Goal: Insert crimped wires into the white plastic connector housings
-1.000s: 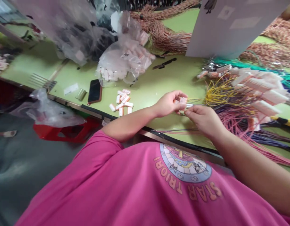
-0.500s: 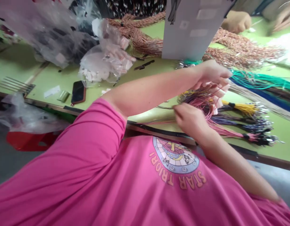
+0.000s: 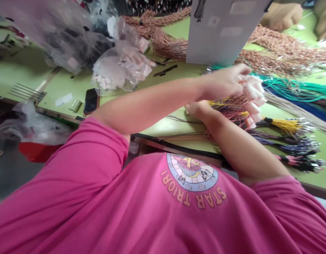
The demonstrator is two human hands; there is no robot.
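Pink-and-white connector housings (image 3: 254, 97) hang in a bunch from the left hand (image 3: 226, 83), which reaches across the body to the right side of the green table (image 3: 176, 125). Fingers are curled shut around the top of that bunch; the wires attached to it trail down into the yellow and pink wire bundles (image 3: 231, 106) lying on the table. Right hand (image 3: 197, 107) sits lower, just under the left forearm, resting on the tabletop at the near end of the same wires. Its fingers are mostly hidden by the arm above, so grip can't be told.

Around it: more tied bundles to the right, yellow (image 3: 282, 123), purple (image 3: 287, 141) and teal (image 3: 290, 86). White card (image 3: 226, 31) stands upright behind the hands, with braided orange-brown cable (image 3: 165, 42) heaped beside it. Clear plastic bags of small parts (image 3: 120, 67) sit at left-centre, a phone (image 3: 91, 100) lies flat near the table edge, a metal comb-like tool (image 3: 27, 92) further left. Another person's hands (image 3: 282, 16) show at top right, well apart.
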